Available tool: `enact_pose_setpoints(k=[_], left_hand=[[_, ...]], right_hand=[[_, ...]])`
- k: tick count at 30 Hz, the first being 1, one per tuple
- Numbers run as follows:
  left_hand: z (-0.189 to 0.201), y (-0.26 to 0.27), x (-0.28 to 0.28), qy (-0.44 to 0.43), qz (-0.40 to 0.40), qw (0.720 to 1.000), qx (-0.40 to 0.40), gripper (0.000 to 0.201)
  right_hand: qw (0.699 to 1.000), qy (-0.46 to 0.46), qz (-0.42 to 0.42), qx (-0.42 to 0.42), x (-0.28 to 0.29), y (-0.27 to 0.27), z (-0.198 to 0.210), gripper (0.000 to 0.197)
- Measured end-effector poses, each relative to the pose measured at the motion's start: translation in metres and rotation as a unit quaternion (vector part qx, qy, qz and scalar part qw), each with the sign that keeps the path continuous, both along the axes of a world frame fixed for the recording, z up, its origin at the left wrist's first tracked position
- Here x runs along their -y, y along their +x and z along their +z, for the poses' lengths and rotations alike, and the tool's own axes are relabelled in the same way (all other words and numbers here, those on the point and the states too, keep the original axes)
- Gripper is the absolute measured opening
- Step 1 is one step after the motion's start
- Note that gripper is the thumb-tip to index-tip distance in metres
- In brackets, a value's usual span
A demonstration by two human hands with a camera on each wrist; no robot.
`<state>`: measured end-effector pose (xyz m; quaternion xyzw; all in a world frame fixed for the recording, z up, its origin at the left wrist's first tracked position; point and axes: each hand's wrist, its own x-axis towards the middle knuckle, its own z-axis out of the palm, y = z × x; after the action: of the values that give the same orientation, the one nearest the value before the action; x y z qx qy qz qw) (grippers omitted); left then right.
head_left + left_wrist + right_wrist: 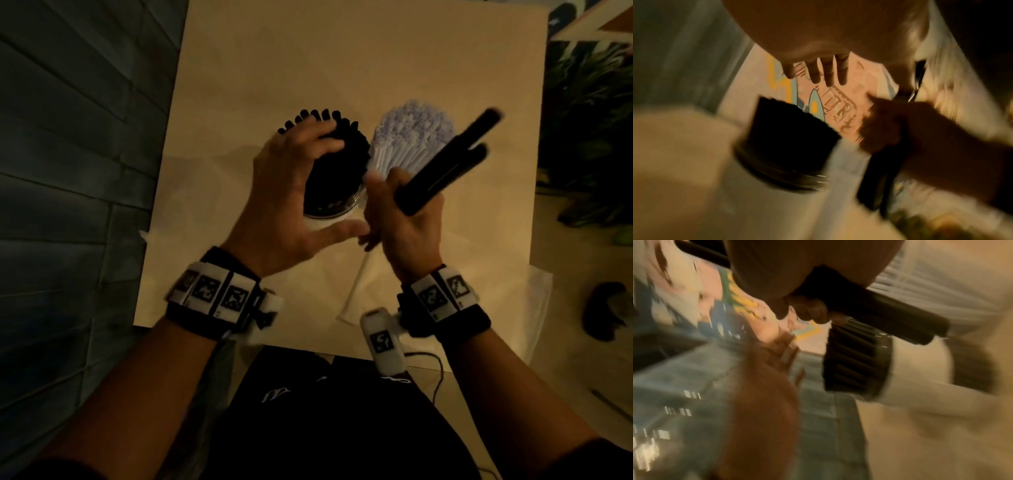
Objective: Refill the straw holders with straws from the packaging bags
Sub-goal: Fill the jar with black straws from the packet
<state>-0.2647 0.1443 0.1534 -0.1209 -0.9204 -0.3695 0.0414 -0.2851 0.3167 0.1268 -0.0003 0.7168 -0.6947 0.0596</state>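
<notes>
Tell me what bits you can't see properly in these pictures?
- Head view: the left hand covers part of the black straws, so their holder's fill is unclear.
- White straws' holder: hidden behind the right hand.
- Both wrist views: motion blur smears everything.

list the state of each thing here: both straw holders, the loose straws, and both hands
black straw holder: upright on the table, packed with black straws
white straws: upright, fanned out, their holder hidden
loose black straws: gripped as a small bunch, raised, tilted
left hand: open, fingers over the black straw tops
right hand: curled round the loose black straws
</notes>
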Motion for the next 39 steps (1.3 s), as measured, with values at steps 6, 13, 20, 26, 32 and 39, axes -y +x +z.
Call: enact_pose_setpoints(k=[6, 13, 20, 26, 32, 39], left_hand=[[-0.040, -0.030, 0.014, -0.220, 0.008, 0.971, 0.094, 0.139], [-0.052, -0.036, 0.006, -0.210, 0.065, 0.974, 0.044, 0.095], [-0.055, -0.038, 0.005, -0.243, 0.073, 0.965, 0.061, 0.086], [-0.060, -0.034, 0.008, -0.215, 0.070, 0.974, 0.023, 0.098], [-0.063, -0.031, 0.005, -0.214, 0.071, 0.974, 0.003, 0.099], [-0.058, -0.036, 0.010, -0.215, 0.046, 0.975, 0.043, 0.098]], right_hand=[[0.992, -0.114, -0.039, -0.032, 0.025, -0.037, 0.020, 0.041], [0.997, -0.028, -0.033, -0.057, 0.055, -0.027, 0.007, 0.030], [0.977, 0.149, -0.007, -0.152, 0.049, -0.029, -0.008, 0.052], [0.957, 0.231, 0.038, -0.170, 0.036, -0.026, -0.013, 0.064], [0.949, 0.139, 0.015, -0.283, 0.031, -0.039, 0.043, 0.051], [0.870, 0.359, 0.101, -0.323, 0.036, -0.022, -0.014, 0.037]])
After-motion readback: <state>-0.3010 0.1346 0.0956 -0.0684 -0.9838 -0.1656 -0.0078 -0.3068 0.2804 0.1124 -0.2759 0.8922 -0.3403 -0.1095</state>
